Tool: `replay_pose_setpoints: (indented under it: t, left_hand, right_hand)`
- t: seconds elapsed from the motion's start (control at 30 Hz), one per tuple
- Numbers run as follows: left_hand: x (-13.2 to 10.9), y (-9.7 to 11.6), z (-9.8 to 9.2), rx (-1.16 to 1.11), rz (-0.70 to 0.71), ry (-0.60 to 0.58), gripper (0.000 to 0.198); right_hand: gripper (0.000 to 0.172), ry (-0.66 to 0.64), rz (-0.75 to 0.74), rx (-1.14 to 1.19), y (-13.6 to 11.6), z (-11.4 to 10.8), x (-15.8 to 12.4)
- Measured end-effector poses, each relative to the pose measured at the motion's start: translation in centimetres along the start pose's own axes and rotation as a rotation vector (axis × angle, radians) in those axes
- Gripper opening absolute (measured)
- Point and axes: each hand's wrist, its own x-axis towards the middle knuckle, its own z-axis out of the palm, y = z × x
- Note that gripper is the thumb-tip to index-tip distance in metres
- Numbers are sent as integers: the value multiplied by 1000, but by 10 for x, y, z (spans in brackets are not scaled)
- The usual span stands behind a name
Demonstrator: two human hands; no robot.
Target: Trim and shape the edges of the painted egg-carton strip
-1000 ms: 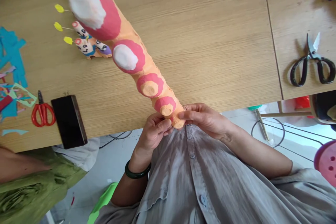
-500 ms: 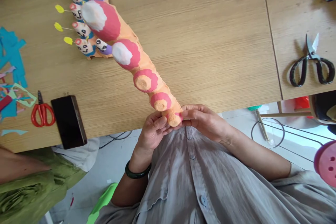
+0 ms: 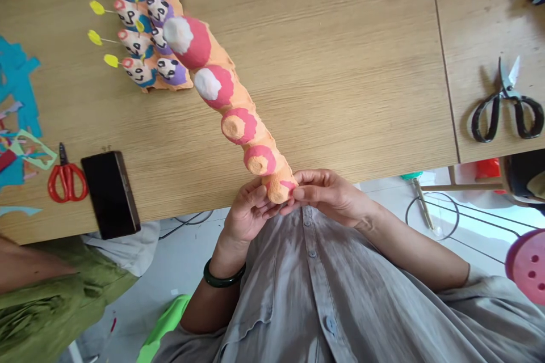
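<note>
A long strip of orange egg carton points away from me over the table edge. Its two far bumps are covered in pink and white, the middle two have pink around bare orange tops, and the nearest bump has only a pink patch. My left hand is closed around the near end from the left. From the right, the fingers and thumb of my right hand close on that same end beside the pink patch. Some fingertips are hidden beneath the strip.
A decorated egg carton with drawn faces and yellow-tipped sticks stands far left. Red-handled scissors, a phone and blue paper scraps lie left. Black-handled scissors lie right. Another person's leg shows lower left.
The strip's far end has swung right and lower in view, uncovering more of the decorated carton. My right thumb has shifted slightly over the near end; both hands keep hold.
</note>
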Motion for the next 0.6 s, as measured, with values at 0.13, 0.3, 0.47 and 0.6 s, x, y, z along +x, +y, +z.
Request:
replay_pose_setpoints:
  t: [0.13,0.3,0.47,0.6]
  left_hand:
    - [1,0,0,-27,-13,-25,67]
    - [1,-2,0,-29,11,-28,68]
    - [1,-2,-1,15,34,-67,62]
    - [0,-2,-3,35,36,-91,55]
  right_hand:
    - [32,26,-11,-12,-1,1,1]
    - [34,28,-9,-36,1,1,2]
    - [35,26,21,-25,3,-3,2]
    - [39,33,62,-23,3,-5,1]
